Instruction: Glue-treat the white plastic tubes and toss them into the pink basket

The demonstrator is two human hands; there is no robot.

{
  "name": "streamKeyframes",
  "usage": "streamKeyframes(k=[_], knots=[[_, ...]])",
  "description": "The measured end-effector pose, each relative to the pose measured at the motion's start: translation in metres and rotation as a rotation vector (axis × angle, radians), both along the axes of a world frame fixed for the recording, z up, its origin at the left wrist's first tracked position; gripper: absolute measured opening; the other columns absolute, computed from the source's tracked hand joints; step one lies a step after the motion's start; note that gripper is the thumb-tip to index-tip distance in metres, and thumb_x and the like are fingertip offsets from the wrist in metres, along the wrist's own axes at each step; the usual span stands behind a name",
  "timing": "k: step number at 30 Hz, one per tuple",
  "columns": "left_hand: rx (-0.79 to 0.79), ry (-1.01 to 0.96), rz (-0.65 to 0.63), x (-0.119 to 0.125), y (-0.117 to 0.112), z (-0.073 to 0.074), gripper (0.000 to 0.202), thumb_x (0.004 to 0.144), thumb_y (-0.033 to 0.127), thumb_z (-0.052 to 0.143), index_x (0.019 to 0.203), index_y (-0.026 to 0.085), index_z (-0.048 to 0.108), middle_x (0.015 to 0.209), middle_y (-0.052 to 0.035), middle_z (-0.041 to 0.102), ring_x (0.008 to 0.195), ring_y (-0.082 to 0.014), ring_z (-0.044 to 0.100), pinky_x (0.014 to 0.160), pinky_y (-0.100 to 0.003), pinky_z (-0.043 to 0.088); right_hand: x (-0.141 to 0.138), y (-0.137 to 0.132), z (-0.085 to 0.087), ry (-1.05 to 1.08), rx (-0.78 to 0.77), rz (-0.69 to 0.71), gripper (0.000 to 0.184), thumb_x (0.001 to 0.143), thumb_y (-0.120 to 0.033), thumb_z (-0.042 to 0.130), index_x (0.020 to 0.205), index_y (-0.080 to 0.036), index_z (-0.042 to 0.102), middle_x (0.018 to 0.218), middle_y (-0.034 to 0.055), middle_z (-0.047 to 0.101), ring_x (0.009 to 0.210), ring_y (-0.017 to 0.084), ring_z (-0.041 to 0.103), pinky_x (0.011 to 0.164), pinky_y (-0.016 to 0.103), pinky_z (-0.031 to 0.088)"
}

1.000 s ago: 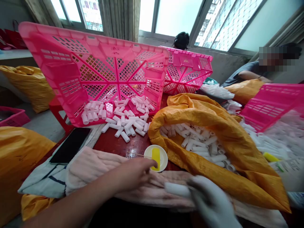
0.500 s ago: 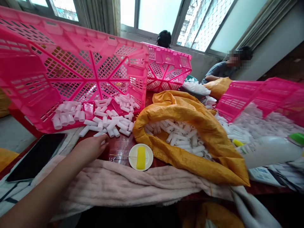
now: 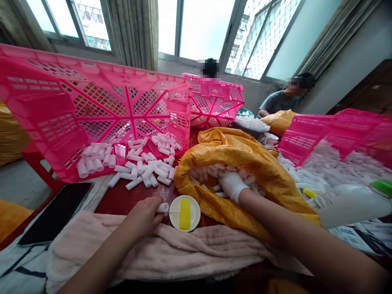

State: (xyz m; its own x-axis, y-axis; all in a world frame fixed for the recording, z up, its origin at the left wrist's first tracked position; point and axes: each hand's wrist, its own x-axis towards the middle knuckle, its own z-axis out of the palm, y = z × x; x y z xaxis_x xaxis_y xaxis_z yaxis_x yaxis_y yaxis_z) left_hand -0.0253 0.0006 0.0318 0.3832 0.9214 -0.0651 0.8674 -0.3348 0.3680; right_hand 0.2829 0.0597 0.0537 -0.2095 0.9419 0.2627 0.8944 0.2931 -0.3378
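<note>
My left hand is closed around a short white plastic tube, whose open end points right. A thin stick runs from beside that tube across a small white dish; I cannot tell whether the fingers touch it. On the dish lies a yellow block. My right hand, in a white glove or wrap, reaches into an orange woven sack among loose white tubes. Its fingertips are partly hidden there. More white tubes lie piled on the dark red table left of the sack.
A large pink crate lies on its side at the left, with tubes at its mouth. A phone and a pink towel line the near edge. A bottle with a green cap lies at the right. Two people sit beyond the table.
My left hand has moved right and toward me from the tube pile, now with a tube in it. My right hand has come into view and reached into the sack. The view has tilted up slightly.
</note>
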Motion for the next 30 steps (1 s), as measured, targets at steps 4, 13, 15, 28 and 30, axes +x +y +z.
streamKeyframes(k=[4, 13, 15, 28, 30], knots=[[-0.047, -0.021, -0.018, 0.001, -0.003, -0.009, 0.005, 0.074, 0.023, 0.042, 0.072, 0.020, 0.044, 0.078, -0.0004, 0.055, 0.073, -0.0143, 0.052, 0.060, -0.023, 0.035, -0.001, -0.007, 0.006, -0.038, -0.013, 0.066, 0.024, 0.083, -0.030, 0.052, 0.101, -0.014, 0.054, 0.102, 0.0079, 0.056, 0.089, 0.018, 0.055, 0.076, 0.036, 0.047], [-0.006, 0.081, 0.003, 0.008, -0.004, -0.018, 0.021, 0.082, 0.038, 0.039, 0.077, 0.020, 0.049, 0.079, -0.0024, 0.060, 0.074, -0.0158, 0.056, 0.063, -0.025, 0.037, -0.073, -0.054, -0.002, 0.213, -0.100, 0.278, 0.018, 0.084, -0.028, 0.042, 0.097, -0.020, 0.053, 0.088, 0.0026, 0.060, 0.076, 0.017, 0.056, 0.072, 0.032, 0.048], [0.008, 0.088, -0.004, 0.008, -0.004, -0.019, 0.023, 0.082, 0.039, 0.038, 0.077, 0.020, 0.049, 0.079, -0.0026, 0.060, 0.073, -0.0156, 0.056, 0.063, -0.025, 0.037, -0.075, -0.056, -0.013, 0.141, -0.136, 0.242, 0.014, 0.082, -0.027, 0.046, 0.088, -0.019, 0.055, 0.080, 0.0033, 0.060, 0.070, 0.018, 0.056, 0.068, 0.033, 0.048], [0.032, 0.127, -0.011, 0.010, -0.004, -0.019, 0.022, 0.083, 0.038, 0.038, 0.078, 0.019, 0.049, 0.079, -0.0034, 0.060, 0.073, -0.0169, 0.056, 0.061, -0.026, 0.036, -0.076, -0.047, -0.036, 0.103, -0.123, 0.300, 0.019, 0.086, -0.017, 0.039, 0.098, -0.016, 0.054, 0.098, 0.0077, 0.057, 0.089, 0.017, 0.054, 0.084, 0.034, 0.043], [0.028, 0.131, -0.009, 0.010, -0.004, -0.018, 0.023, 0.083, 0.038, 0.038, 0.079, 0.019, 0.049, 0.080, -0.0038, 0.061, 0.074, -0.0173, 0.056, 0.062, -0.026, 0.036, -0.073, -0.051, -0.037, 0.051, -0.088, 0.376, 0.023, 0.085, -0.013, 0.037, 0.101, -0.017, 0.053, 0.100, 0.0078, 0.056, 0.090, 0.017, 0.053, 0.083, 0.035, 0.044]])
